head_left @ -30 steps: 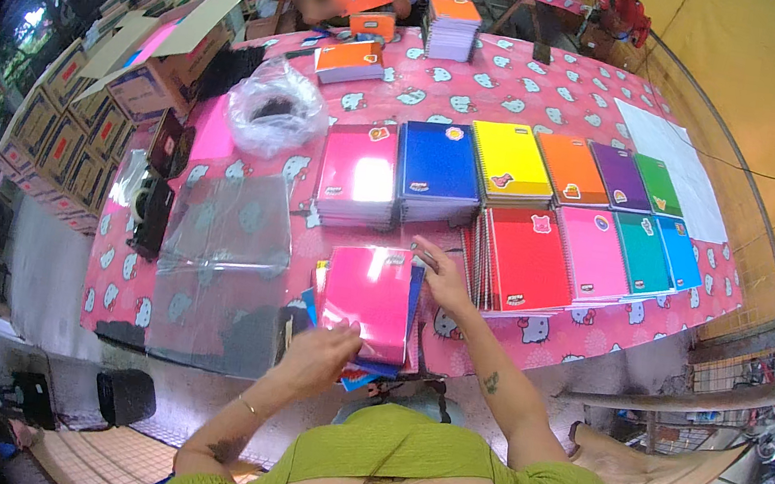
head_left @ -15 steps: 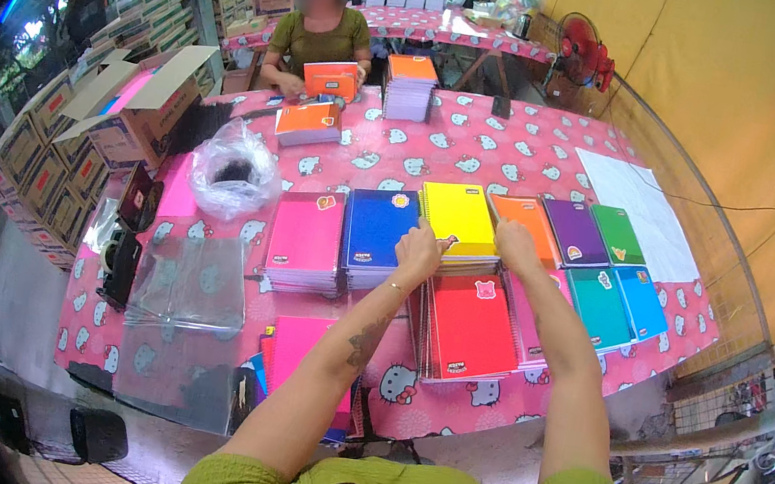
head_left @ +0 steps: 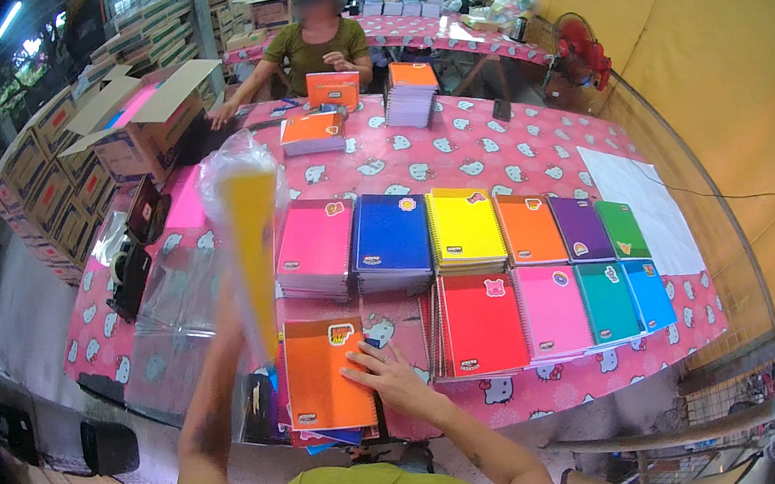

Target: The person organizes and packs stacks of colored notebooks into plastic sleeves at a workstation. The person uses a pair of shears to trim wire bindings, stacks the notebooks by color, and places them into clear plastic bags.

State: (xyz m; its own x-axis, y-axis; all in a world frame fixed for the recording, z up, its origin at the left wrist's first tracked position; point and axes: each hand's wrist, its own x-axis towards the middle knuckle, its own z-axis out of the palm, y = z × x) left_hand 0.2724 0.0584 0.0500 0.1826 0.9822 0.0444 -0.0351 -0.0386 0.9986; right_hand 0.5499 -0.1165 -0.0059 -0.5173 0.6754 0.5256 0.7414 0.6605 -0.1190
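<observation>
A yellow notebook (head_left: 251, 248), blurred by motion, is tilted up on edge in my left hand (head_left: 233, 319), whose fingers it mostly hides. My right hand (head_left: 385, 377) lies with spread fingers on the right edge of an orange spiral notebook (head_left: 326, 372). That notebook tops a small uneven pile near the table's front edge. To the right stand stacks of spiral notebooks: pink (head_left: 317, 237), blue (head_left: 395, 233), yellow (head_left: 466, 225), orange (head_left: 530, 228), purple (head_left: 578, 231) and green (head_left: 623, 231) behind; red (head_left: 481, 323), pink (head_left: 552, 308), teal (head_left: 607, 301) and light blue (head_left: 648, 293) in front.
Clear plastic sheets (head_left: 177, 297) and a plastic bag (head_left: 225, 165) lie at the left, near a black case (head_left: 127, 275). Open cartons (head_left: 150, 134) stand beyond. Across the pink patterned table (head_left: 481, 141), a co-worker (head_left: 321, 45) sits by orange notebooks (head_left: 410, 97).
My hands have left the yellow stack. The left has come left with a raised yellow notebook; the right has come down to an orange notebook, which now covers the near pile.
</observation>
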